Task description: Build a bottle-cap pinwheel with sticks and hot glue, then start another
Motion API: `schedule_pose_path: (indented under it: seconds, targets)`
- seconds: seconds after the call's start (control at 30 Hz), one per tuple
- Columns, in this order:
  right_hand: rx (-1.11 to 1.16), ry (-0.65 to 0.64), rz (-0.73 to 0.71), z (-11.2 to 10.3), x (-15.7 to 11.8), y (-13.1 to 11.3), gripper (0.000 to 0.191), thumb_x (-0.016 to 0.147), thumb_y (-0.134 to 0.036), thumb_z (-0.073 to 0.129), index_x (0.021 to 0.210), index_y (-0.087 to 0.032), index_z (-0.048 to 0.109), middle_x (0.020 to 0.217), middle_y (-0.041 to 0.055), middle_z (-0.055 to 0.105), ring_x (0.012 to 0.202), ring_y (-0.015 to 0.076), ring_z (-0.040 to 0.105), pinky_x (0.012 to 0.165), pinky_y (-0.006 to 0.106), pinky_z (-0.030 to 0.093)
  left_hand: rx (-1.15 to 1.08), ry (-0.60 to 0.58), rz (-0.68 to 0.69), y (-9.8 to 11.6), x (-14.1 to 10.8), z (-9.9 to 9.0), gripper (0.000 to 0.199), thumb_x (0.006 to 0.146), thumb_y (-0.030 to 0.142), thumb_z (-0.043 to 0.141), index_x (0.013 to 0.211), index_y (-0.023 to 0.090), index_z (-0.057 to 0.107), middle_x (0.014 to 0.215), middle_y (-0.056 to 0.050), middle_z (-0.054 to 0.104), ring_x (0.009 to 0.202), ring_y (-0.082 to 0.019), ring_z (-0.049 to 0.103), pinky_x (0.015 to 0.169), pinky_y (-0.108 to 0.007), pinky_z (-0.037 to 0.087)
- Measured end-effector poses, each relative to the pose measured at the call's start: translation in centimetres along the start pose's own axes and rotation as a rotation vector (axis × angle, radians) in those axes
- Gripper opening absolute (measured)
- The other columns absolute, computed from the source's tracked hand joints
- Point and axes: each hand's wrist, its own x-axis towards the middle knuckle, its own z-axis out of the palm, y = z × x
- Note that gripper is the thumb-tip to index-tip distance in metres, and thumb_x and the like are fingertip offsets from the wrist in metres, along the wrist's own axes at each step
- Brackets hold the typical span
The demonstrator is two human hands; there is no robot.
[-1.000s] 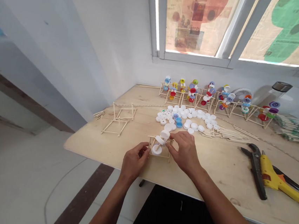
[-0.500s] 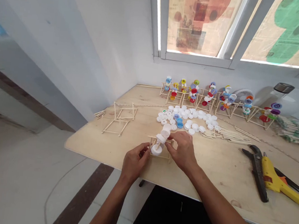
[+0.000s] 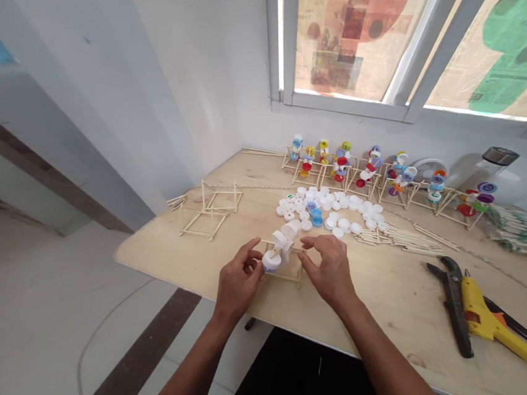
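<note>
In front of me stands a small stick frame (image 3: 286, 278) carrying a wheel of white bottle caps (image 3: 272, 260). The caps sit tilted at different angles around the middle, where a stick shows. My left hand (image 3: 239, 279) is at the frame's left side, thumb and fingers curled together on its edge, partly hidden by the lowest cap. At the right side is my right hand (image 3: 331, 269), thumb and forefinger apart beside the frame's upper right corner. Nothing shows between its fingers.
Loose white caps (image 3: 343, 224), two blue caps (image 3: 317, 217) and loose sticks (image 3: 409, 237) lie beyond. Bare stick frames (image 3: 202, 223) stand left. Finished coloured cap wheels (image 3: 341, 161) line the back. Right are pliers (image 3: 454, 306) and a yellow glue gun (image 3: 479, 308).
The cap wheel has turned, its caps now at different angles. My right hand has drawn back slightly to the right, its fingers off the caps. My left hand stays by the frame.
</note>
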Motion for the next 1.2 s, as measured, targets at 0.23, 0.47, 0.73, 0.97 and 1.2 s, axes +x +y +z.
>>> schedule_pose_path:
  seconds: [0.23,0.47,0.73,0.97,1.2]
  targets:
    - [-0.021,0.016,-0.011,0.2,-0.3,0.4,0.009,0.082,-0.022,0.061,0.089,-0.022,0.065,0.085,0.0036,0.071,0.091,0.023,0.06,0.084,0.04,0.037,0.085,0.061,0.072,0.5,0.3,0.2,0.044,0.078,0.034,0.053,0.119,0.019,0.057,0.078,-0.001,0.068,0.061,-0.012,0.057,0.061,-0.024,0.047]
    - [-0.023,0.031,-0.021,0.1,-0.3,0.3,0.008,0.083,-0.02,0.06,0.087,-0.023,0.067,0.085,0.0033,0.071,0.091,0.0227,0.06,0.084,0.04,0.037,0.106,0.061,0.1,0.4,0.0,0.5,0.043,0.08,0.036,0.052,0.119,0.018,0.058,0.077,-0.002,0.068,0.062,-0.013,0.057,0.061,-0.024,0.047]
    - [-0.009,0.047,-0.025,0.1,-0.4,0.4,0.01,0.084,-0.024,0.057,0.087,-0.023,0.067,0.085,0.0045,0.071,0.089,0.0229,0.062,0.084,0.041,0.038,0.125,0.075,0.117,0.2,-0.1,0.8,0.041,0.082,0.033,0.049,0.119,0.018,0.057,0.078,-0.002,0.067,0.064,-0.013,0.059,0.063,-0.025,0.048]
    - [-0.017,0.045,-0.007,0.1,-0.7,0.5,0.012,0.083,-0.024,0.058,0.093,-0.022,0.065,0.092,0.0055,0.071,0.092,0.0233,0.062,0.085,0.041,0.04,0.134,0.04,0.135,-0.1,-0.1,0.7,0.043,0.081,0.035,0.052,0.119,0.016,0.057,0.074,-0.002,0.067,0.058,-0.013,0.059,0.06,-0.024,0.048]
    - [-0.027,0.1,0.066,-0.4,-2.7,1.6,0.02,0.084,-0.025,0.056,0.103,-0.022,0.062,0.097,0.0061,0.07,0.093,0.0248,0.063,0.082,0.042,0.045,0.173,-0.04,0.106,-0.8,-0.2,0.1,0.032,0.081,0.036,0.051,0.103,0.019,0.066,0.072,-0.001,0.069,0.06,-0.016,0.063,0.06,-0.026,0.05]
